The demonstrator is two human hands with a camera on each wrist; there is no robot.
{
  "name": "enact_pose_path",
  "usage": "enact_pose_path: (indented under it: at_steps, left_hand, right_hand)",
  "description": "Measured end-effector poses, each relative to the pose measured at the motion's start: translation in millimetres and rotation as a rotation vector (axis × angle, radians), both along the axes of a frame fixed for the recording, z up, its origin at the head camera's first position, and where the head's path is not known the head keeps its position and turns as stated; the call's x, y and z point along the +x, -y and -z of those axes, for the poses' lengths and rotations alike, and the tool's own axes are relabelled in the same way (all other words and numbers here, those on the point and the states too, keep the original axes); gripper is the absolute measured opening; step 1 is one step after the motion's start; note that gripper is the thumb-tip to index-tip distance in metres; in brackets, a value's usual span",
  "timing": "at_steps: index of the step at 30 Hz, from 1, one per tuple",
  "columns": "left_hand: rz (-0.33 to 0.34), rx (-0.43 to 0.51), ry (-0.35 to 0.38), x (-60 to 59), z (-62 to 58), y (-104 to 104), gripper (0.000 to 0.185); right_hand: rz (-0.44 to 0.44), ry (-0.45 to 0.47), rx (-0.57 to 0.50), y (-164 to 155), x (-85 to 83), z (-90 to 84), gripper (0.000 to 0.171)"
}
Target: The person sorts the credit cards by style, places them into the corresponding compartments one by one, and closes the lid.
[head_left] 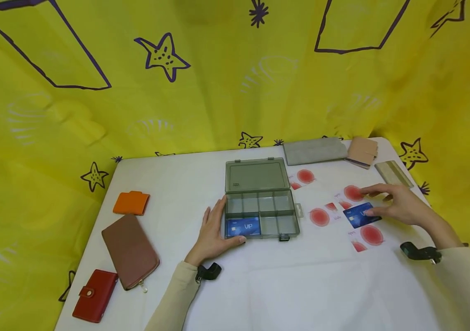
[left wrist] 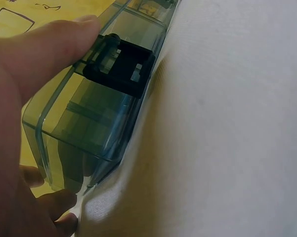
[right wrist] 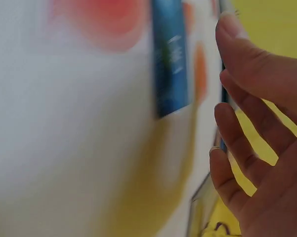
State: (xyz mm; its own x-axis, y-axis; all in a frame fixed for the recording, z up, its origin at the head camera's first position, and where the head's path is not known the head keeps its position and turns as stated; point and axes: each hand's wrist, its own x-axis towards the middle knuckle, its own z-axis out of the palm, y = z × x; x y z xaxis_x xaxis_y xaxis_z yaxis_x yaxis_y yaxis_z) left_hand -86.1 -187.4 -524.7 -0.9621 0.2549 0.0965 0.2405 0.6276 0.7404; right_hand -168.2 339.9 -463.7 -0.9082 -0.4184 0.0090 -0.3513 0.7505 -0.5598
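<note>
My left hand rests flat against the near left corner of the smoky transparent plastic compartment box, fingers straight along its left wall and thumb along its front edge, steadying it without gripping. A blue VIP card already lies in its front left compartment, just beside my thumb. The box lid stands open toward twelve o'clock.

My right hand hovers with fingers spread and relaxed, holding nothing. Directly under its fingertips, at about nine o'clock from the palm, lies a second blue VIP card, flat on the white surface, long axis running roughly eight to two o'clock. My right hand is far nearer to it than my left.

White cards with red circles lie around it, between card and box; one sits partly under the blue card.

At far left lie a red snap wallet, a brown zip wallet and an orange wallet. At the back edge lie a grey pouch, a tan card holder and a beige case.
</note>
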Motion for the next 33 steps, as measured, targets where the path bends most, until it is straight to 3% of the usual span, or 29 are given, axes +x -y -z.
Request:
enact_pose_path:
  at_steps: [6,17,27,33]
  left_hand:
    - [0.009,0.001,-0.005,-0.2,0.4,0.6,0.126]
    - [0.013,-0.007,-0.023,0.0,1.4,1.1,0.125]
    - [0.003,-0.007,0.009,0.3,-1.1,2.0,0.126]
    - [-0.001,-0.019,0.015,0.2,-1.8,1.9,0.126]
  right_hand:
    - [0.002,0.013,0.081,-10.3,0.4,10.8,0.042]
    - [-0.022,0.040,0.138,-2.9,3.7,11.1,0.047]
    - [-0.021,0.092,0.121,-4.9,4.2,16.1,0.048]
    - [0.001,0.035,0.106,-7.5,12.3,16.1,0.046]
